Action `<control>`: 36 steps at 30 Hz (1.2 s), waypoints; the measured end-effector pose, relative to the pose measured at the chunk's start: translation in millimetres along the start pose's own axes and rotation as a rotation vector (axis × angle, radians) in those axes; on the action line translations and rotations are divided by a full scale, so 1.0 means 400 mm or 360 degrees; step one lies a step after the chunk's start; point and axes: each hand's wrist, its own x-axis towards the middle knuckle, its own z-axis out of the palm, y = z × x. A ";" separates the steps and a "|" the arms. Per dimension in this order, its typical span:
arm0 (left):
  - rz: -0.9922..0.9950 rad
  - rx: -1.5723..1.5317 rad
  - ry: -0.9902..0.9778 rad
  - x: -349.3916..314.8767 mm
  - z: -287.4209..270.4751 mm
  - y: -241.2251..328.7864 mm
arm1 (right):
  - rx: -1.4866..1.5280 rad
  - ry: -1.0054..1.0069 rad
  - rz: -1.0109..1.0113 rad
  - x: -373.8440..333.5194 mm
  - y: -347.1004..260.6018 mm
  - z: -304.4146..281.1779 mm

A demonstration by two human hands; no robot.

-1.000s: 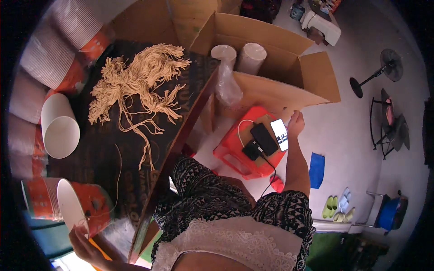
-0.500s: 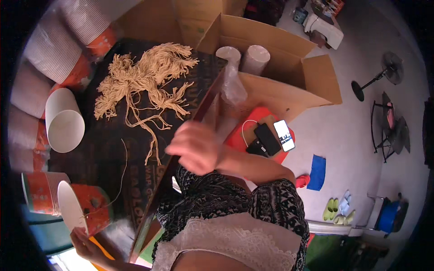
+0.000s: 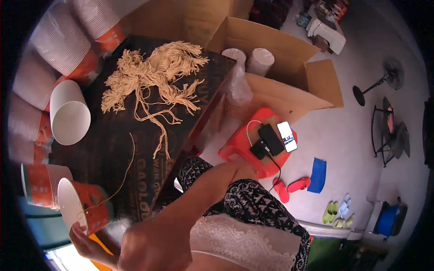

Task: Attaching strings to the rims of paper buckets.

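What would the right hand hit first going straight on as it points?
Likely the left hand, at its wrist, just beyond to the picture's lower left. Depth is unclear: the right hand may pass above.

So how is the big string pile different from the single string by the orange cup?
The string pile has lots of strands bunched together, but the single string is just one thin strand. The string pile looks messy and spread out, while the single string makes a gentle curve down to the orange cup. Both are tan and show up against the dark tabletop.
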 end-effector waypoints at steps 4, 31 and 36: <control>-0.0026 0.0046 -0.0033 -0.013 -0.001 0.022 | -0.0122 -0.0149 -0.0381 0.076 0.027 0.054; -0.0130 -0.0197 -0.0295 0.016 -0.049 0.201 | -0.1243 0.0313 0.0896 -0.063 0.182 0.010; -0.0110 -0.0345 -0.0568 0.064 -0.031 0.207 | -0.1028 0.0397 0.1233 -0.081 0.221 -0.019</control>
